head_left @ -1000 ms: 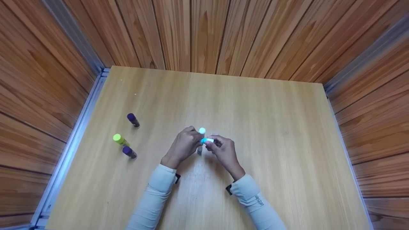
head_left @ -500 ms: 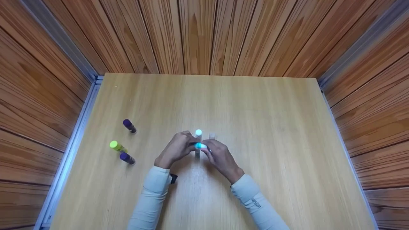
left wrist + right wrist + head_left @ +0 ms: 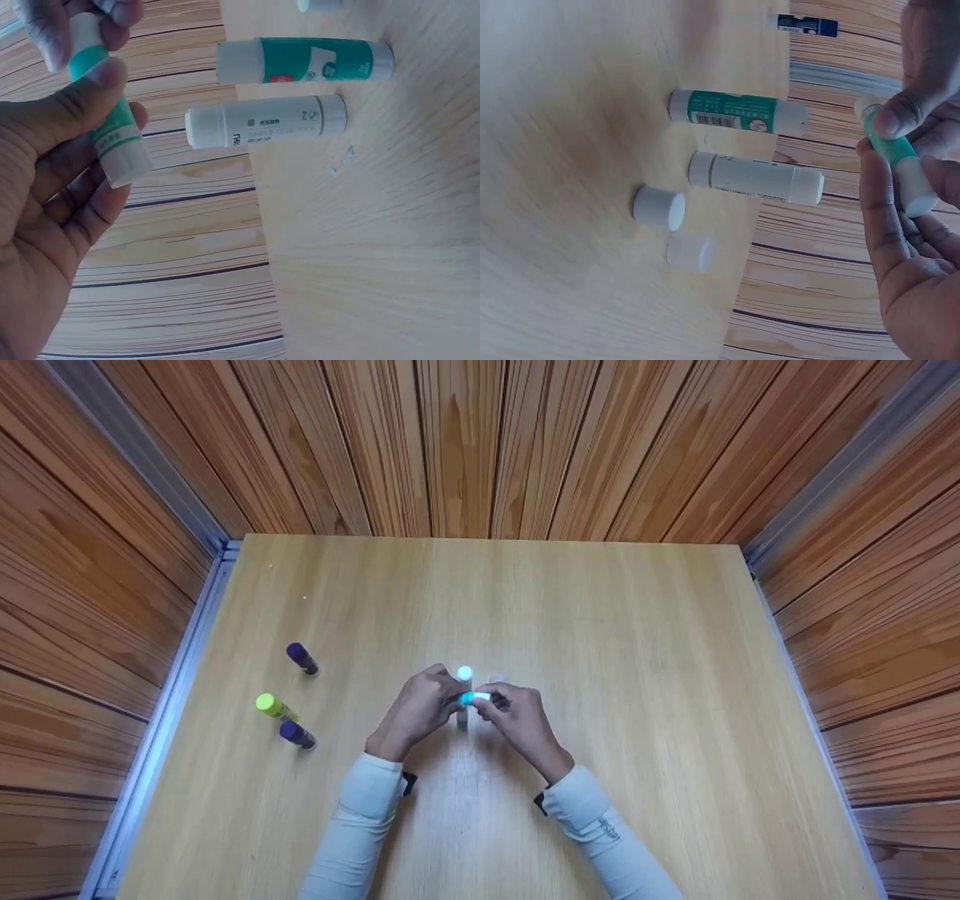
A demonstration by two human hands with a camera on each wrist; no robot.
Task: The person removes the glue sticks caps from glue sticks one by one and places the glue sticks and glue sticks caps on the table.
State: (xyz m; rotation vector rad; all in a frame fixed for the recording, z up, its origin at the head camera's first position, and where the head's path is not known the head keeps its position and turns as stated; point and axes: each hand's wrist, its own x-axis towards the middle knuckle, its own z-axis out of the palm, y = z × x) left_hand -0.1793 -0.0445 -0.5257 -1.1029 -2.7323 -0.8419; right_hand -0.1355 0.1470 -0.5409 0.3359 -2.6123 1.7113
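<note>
Both hands hold one green-labelled glue stick [image 3: 112, 124] above the table. My left hand [image 3: 421, 703] grips its green body between thumb and fingers. The right hand [image 3: 525, 720] pinches the white end [image 3: 915, 187] of the same stick. Behind them, a second green-labelled glue stick [image 3: 731, 111] and a white-labelled glue stick [image 3: 754, 177] stand upright, side by side. In the right wrist view, a white cap [image 3: 658, 208] and a translucent cap [image 3: 690, 252] lie on the table near their bases.
To the left on the wooden table [image 3: 637, 660] stand two purple-capped sticks [image 3: 302, 658] and a lime-capped one [image 3: 276, 706]. Small white bits [image 3: 343, 160] lie by the standing glue sticks. Wood-panelled walls [image 3: 465, 450] enclose the back and sides.
My right fingers have shifted on the white end of the glue stick, closing over it and then drawing back slightly. The left hand keeps its grip. The head view has tilted a little.
</note>
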